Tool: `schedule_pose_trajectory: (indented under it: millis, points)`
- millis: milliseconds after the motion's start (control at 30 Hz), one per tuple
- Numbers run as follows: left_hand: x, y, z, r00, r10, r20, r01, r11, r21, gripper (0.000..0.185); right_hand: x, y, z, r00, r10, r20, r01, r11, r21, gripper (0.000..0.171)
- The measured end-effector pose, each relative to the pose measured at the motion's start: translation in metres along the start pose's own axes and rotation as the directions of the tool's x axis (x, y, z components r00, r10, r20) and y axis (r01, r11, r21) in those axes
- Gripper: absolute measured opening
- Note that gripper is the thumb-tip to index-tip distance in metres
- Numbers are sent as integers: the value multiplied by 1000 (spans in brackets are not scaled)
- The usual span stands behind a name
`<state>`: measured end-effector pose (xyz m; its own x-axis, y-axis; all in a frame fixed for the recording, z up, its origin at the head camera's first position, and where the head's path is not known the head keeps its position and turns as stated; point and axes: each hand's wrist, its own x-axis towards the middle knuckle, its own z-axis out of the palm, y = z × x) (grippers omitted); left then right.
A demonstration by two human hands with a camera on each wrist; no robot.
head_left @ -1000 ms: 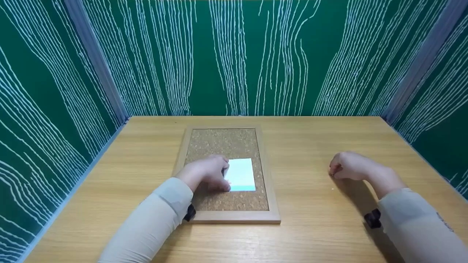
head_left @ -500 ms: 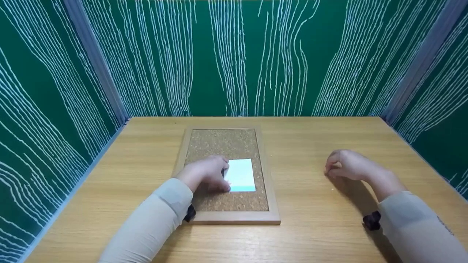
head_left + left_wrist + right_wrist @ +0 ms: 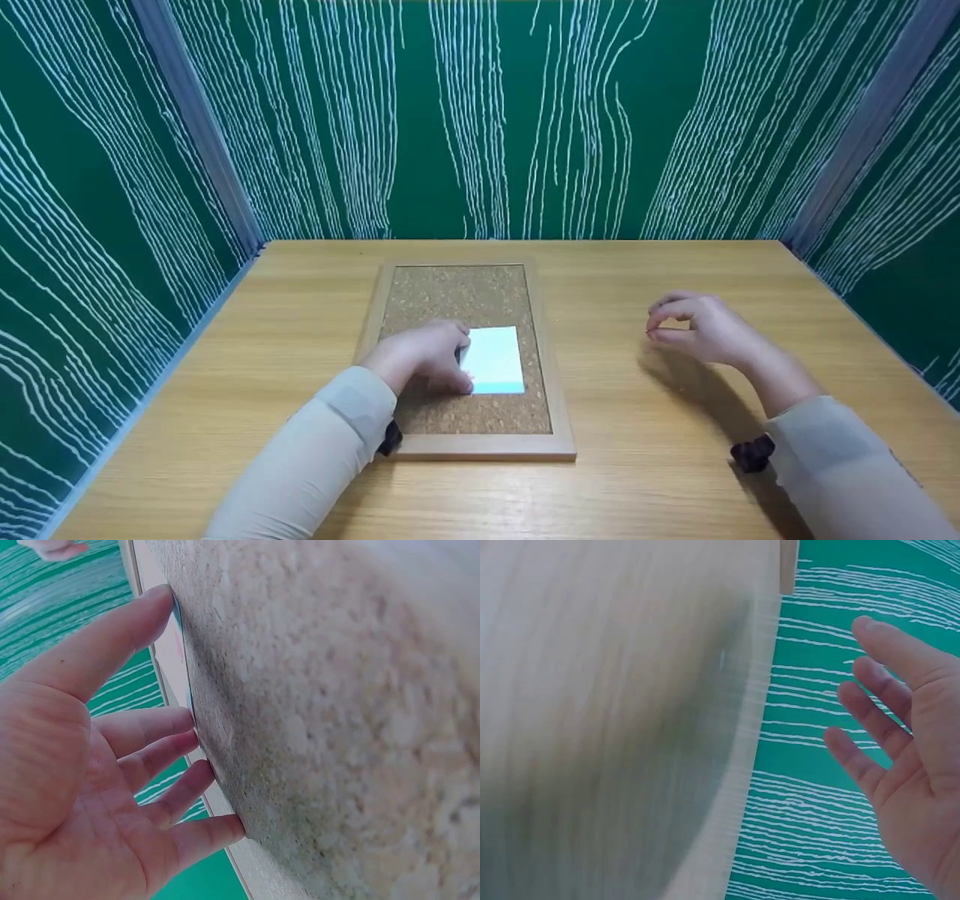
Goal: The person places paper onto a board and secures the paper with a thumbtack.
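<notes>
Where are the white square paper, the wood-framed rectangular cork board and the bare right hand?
White square paper [image 3: 496, 360]: head view, middle of its visible face.
Wood-framed rectangular cork board [image 3: 461, 294]: head view, its far cork surface.
Bare right hand [image 3: 705, 328]: head view, back of the hand.

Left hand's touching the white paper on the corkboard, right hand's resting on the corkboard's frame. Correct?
Not the right hand: the head view shows it apart from the frame, held over the table to the corkboard's right. The rest stands: the left hand is touching the white paper on the corkboard.
</notes>
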<state>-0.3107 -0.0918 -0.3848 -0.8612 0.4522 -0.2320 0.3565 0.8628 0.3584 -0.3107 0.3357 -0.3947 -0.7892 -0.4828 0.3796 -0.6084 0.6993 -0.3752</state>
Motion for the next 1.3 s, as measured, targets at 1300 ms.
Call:
schedule_pose_trajectory:
  millis: [1300]
  points:
    - [-1,-1,0,1000,-16,15,17,996,-93,63,21,-80,-18,878,-176,-444,290,936,202,26]
